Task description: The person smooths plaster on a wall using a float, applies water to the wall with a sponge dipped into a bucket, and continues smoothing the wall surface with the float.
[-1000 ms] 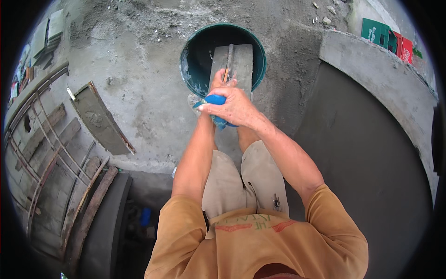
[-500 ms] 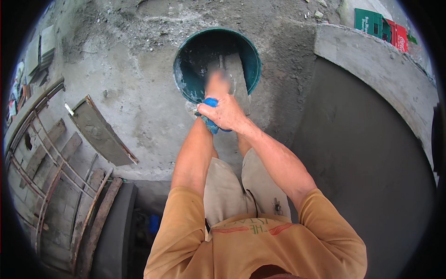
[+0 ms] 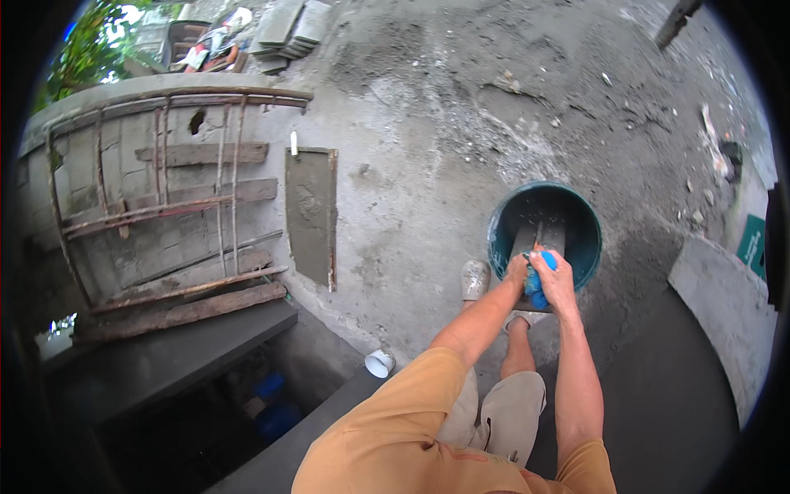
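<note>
A round dark green bucket [image 3: 587,235] stands on rough concrete just beyond my feet. A flat grey board [image 3: 527,239] leans inside it and crosses its near rim. Both hands are together over that rim. My right hand [image 3: 560,281] is closed around a blue and blue-green cloth-like piece [image 3: 536,288]; whether it is a glove or a rag I cannot make out. My left hand [image 3: 517,268] is close against the same piece, its fingers mostly hidden by it and by the right hand.
To the left lie a mortar-covered board [image 3: 311,218] and a rusty bar frame [image 3: 220,177] by planks. A white cup [image 3: 379,363] lies near a dark opening at lower left. A curved concrete edge [image 3: 724,309] bounds the right. Flat slabs [image 3: 282,33] are stacked farther off.
The view has swung left, so the bucket now appears lower and to the right. My right hand has gone from around the left wrist to beside the left hand, still on the blue piece.
</note>
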The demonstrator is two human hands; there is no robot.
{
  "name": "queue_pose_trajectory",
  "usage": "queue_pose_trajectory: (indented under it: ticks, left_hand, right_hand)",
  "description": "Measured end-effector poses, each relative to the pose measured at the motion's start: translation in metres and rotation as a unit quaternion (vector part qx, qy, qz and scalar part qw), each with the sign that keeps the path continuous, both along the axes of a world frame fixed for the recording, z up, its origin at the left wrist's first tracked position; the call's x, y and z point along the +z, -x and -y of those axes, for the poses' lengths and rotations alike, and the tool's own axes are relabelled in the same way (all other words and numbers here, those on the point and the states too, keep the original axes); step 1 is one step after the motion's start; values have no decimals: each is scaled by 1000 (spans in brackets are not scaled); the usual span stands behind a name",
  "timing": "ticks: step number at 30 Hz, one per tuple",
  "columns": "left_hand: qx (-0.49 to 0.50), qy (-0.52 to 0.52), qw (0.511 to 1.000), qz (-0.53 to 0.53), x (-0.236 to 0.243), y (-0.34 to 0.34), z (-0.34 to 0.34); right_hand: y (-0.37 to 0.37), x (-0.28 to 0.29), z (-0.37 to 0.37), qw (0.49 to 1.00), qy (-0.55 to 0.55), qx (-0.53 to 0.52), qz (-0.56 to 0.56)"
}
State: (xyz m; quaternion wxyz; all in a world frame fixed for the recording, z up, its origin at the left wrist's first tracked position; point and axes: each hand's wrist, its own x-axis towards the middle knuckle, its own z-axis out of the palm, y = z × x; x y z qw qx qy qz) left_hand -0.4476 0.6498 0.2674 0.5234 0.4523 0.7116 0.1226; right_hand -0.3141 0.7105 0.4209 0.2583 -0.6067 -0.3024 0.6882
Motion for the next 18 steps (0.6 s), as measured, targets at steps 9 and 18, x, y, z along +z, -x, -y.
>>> queue_pose_trajectory:
  ticks: [9,18]
  left_hand:
    - [-129,90,976,-148,52,-48,-48]
    - [-120,186,958,-181,33,-51,-34]
  right_hand:
    - [-54,-56,-9,995,9,21,101]
    - [-49,-96,0,996,39,12,84]
